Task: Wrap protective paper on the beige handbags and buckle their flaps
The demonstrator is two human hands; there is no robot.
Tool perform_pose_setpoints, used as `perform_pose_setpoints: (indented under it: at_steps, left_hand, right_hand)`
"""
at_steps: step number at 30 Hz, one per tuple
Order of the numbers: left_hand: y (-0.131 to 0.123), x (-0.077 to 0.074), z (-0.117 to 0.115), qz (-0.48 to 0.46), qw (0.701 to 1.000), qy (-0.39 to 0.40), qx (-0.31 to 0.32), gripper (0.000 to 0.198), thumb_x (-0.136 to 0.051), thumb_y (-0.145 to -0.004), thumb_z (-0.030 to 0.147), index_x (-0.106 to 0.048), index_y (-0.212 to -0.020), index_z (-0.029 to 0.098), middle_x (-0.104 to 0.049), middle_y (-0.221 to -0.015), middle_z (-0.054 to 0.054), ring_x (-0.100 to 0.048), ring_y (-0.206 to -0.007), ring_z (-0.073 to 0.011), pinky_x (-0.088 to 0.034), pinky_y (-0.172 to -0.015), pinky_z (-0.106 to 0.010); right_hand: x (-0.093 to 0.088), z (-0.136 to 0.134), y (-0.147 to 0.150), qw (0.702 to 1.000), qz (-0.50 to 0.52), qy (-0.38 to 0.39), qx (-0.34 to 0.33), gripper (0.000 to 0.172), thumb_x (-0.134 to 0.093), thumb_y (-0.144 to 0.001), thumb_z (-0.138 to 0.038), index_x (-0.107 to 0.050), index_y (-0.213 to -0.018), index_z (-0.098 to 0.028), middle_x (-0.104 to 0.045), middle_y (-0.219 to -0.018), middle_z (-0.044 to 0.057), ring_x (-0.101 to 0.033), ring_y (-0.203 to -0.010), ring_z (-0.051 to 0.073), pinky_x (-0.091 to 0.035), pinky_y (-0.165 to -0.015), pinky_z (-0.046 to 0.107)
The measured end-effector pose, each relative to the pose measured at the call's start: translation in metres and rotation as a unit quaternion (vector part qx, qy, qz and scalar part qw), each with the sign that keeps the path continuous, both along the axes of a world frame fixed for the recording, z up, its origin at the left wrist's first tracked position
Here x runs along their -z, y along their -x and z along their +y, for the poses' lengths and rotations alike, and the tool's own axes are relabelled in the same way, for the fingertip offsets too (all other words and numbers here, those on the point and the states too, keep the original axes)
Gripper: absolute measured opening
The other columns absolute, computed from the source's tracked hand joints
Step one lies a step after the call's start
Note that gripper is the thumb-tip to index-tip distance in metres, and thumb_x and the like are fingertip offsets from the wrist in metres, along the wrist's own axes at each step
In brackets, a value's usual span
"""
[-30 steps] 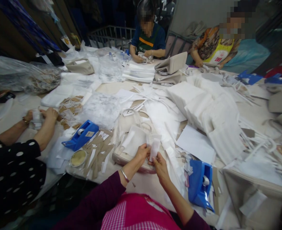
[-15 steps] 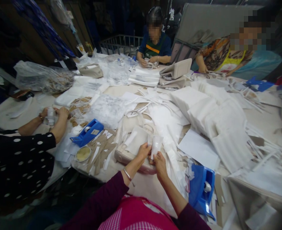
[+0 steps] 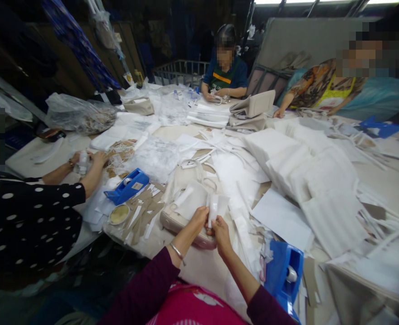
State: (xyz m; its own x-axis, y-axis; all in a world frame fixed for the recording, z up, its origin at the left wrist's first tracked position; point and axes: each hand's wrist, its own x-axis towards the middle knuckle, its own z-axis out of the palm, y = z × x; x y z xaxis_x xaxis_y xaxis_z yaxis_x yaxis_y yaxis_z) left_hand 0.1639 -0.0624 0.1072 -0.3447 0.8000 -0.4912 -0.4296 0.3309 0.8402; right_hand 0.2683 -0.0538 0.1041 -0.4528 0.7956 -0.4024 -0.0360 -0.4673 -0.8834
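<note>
A cream handbag (image 3: 176, 220) lies on the table in front of me, its lower edge toward me. Over its right end, both my hands grip a small piece of translucent white foam wrap (image 3: 218, 206). My left hand (image 3: 199, 220) pinches the wrap's left edge. Close beside it, my right hand (image 3: 222, 234) has thumb and fingers closed on the lower right part. The wrap looks rolled or folded along its left side; whatever is inside it is hidden. Another white strip lies across the bag's upper left.
Blue tape dispensers stand left (image 3: 127, 186) and right (image 3: 283, 275). A tape roll (image 3: 119, 214) lies by beige strips. White foam sheets (image 3: 307, 171) pile up at right, beside white paper (image 3: 283, 214). A co-worker's hands (image 3: 97, 160) work at left; two other people sit across the table.
The wrap has turned and shifted slightly left, its loose part now spreading to the right. My hands have drawn closer together. The camera view has tilted up a little.
</note>
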Motion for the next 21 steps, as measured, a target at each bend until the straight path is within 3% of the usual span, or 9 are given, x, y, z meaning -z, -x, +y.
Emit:
perform_pose_setpoints:
  at_steps: [3, 6, 9, 11, 13, 15, 16, 19, 21]
  left_hand:
    - [-0.001, -0.004, -0.005, -0.036, 0.999, -0.019, 0.030, 0.041, -0.052, -0.078, 0.054, -0.057, -0.076, 0.014, -0.052, -0.055, -0.001, -0.043, -0.046, -0.0106, -0.032, -0.043, -0.024]
    - [-0.002, -0.008, -0.007, -0.040, 0.998, -0.023, 0.043, 0.038, -0.067, -0.069, 0.045, -0.059, -0.086, 0.012, -0.060, -0.068, -0.003, -0.051, -0.053, -0.0111, -0.037, -0.048, -0.022]
    - [-0.005, -0.010, -0.007, 0.001, 1.000, -0.011, 0.011, 0.032, -0.071, -0.066, 0.037, -0.060, -0.083, 0.011, -0.061, -0.067, -0.003, -0.051, -0.054, -0.0103, -0.036, -0.049, -0.021]
    - [-0.007, -0.011, -0.007, 0.017, 1.000, -0.019, -0.017, 0.028, -0.070, -0.067, 0.034, -0.060, -0.078, 0.011, -0.059, -0.065, -0.001, -0.050, -0.054, -0.0100, -0.037, -0.051, -0.021]
    - [-0.008, -0.009, -0.006, 0.019, 0.999, -0.032, -0.040, 0.026, -0.070, -0.066, 0.032, -0.059, -0.076, 0.011, -0.059, -0.064, -0.001, -0.050, -0.056, -0.0099, -0.039, -0.053, -0.022]
    - [-0.008, -0.006, -0.005, 0.016, 0.998, -0.034, -0.049, 0.025, -0.070, -0.066, 0.031, -0.059, -0.075, 0.011, -0.059, -0.064, -0.001, -0.051, -0.056, -0.0100, -0.040, -0.054, -0.022]
    - [-0.009, -0.004, -0.004, 0.016, 0.998, -0.031, -0.051, 0.025, -0.071, -0.066, 0.032, -0.059, -0.074, 0.011, -0.059, -0.064, -0.001, -0.051, -0.056, -0.0101, -0.040, -0.054, -0.022]
    - [-0.009, 0.001, -0.003, -0.003, 0.998, -0.022, -0.056, 0.028, -0.071, -0.067, 0.034, -0.057, -0.075, 0.012, -0.059, -0.063, -0.001, -0.054, -0.055, -0.0110, -0.043, -0.053, -0.022]
    - [-0.010, 0.003, -0.002, -0.034, 0.998, -0.017, -0.053, 0.031, -0.071, -0.068, 0.037, -0.056, -0.079, 0.012, -0.060, -0.065, 0.000, -0.057, -0.054, -0.0127, -0.046, -0.053, -0.025]
  right_hand:
    - [0.002, 0.001, 0.003, 1.000, 0.005, 0.002, -0.006, 0.028, -0.059, -0.071, -0.044, -0.047, -0.082, -0.021, -0.057, -0.062, -0.003, -0.052, -0.050, 0.012, -0.042, -0.045, 0.023]
    - [0.003, 0.002, 0.003, 1.000, -0.002, 0.002, -0.011, 0.026, -0.057, -0.072, -0.042, -0.045, -0.083, -0.021, -0.056, -0.063, -0.004, -0.052, -0.050, 0.012, -0.043, -0.047, 0.024]
    - [-0.002, 0.006, -0.003, 0.996, -0.072, -0.025, -0.034, 0.026, -0.055, -0.073, -0.042, -0.044, -0.086, -0.023, -0.056, -0.066, -0.003, -0.054, -0.053, 0.014, -0.044, -0.049, 0.026]
    - [-0.008, 0.014, -0.009, 0.978, -0.170, -0.097, -0.068, 0.026, -0.056, -0.073, -0.044, -0.046, -0.086, -0.024, -0.056, -0.066, -0.001, -0.056, -0.059, 0.018, -0.045, -0.054, 0.029]
    - [-0.015, 0.027, -0.012, 0.938, -0.268, -0.208, -0.073, 0.029, -0.056, -0.074, -0.047, -0.049, -0.089, -0.023, -0.058, -0.071, 0.002, -0.058, -0.072, 0.022, -0.046, -0.063, 0.033]
    - [-0.019, 0.043, -0.008, 0.906, -0.302, -0.295, -0.047, 0.036, -0.057, -0.073, -0.048, -0.051, -0.098, -0.021, -0.059, -0.083, 0.007, -0.057, -0.084, 0.025, -0.046, -0.070, 0.036]
    - [-0.020, 0.050, -0.003, 0.906, -0.291, -0.305, -0.038, 0.042, -0.058, -0.072, -0.047, -0.049, -0.104, -0.021, -0.059, -0.089, 0.008, -0.057, -0.086, 0.025, -0.047, -0.070, 0.036]
    - [-0.015, 0.066, 0.014, 0.948, -0.225, -0.209, -0.084, 0.057, -0.058, -0.071, -0.047, -0.040, -0.117, -0.020, -0.057, -0.088, 0.004, -0.058, -0.071, 0.021, -0.048, -0.058, 0.034]
    - [-0.012, 0.073, 0.022, 0.955, -0.210, -0.173, -0.114, 0.057, -0.057, -0.072, -0.044, -0.036, -0.120, -0.020, -0.056, -0.084, 0.002, -0.056, -0.064, 0.019, -0.048, -0.054, 0.033]
